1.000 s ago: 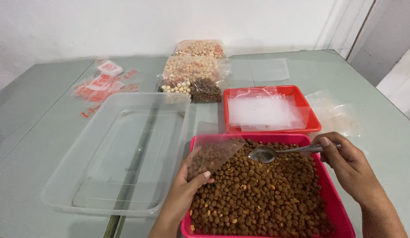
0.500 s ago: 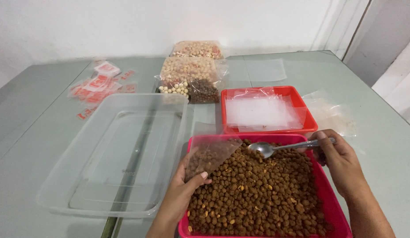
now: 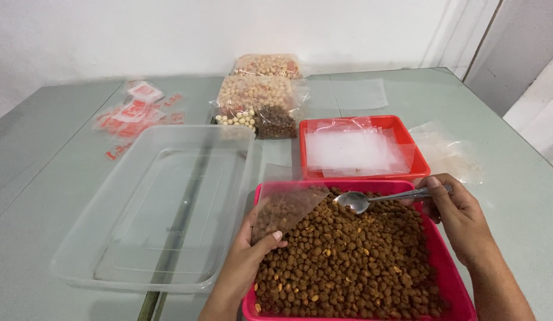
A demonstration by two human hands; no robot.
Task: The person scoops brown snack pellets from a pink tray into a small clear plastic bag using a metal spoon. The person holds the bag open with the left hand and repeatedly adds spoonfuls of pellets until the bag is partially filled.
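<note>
Item: small clear plastic bag [image 3: 285, 211], part-filled with brown pellets, held at the near-left corner of the pink tray [image 3: 452, 279]. Your left hand [image 3: 246, 261] pinches it by the lower edge, thumb on top, fingers closed around the film.

Item: metal spoon [image 3: 380, 198], bowl just beside the bag mouth, above the pellets [image 3: 353, 261]. Your right hand [image 3: 461, 217] grips the handle end, fingers clenched on it.

Handling: the bag looks thin, limp and slippery; it likely sags as it fills, so support it from beneath and keep the mouth spread. The pellets look dry, light and loose, prone to rolling off the spoon.

Nearby: empty clear tub [image 3: 163, 202] on your left; red tray [image 3: 401, 128] of clear bags beyond; filled packets [image 3: 258, 98] further back on the grey table [image 3: 44, 178]
</note>
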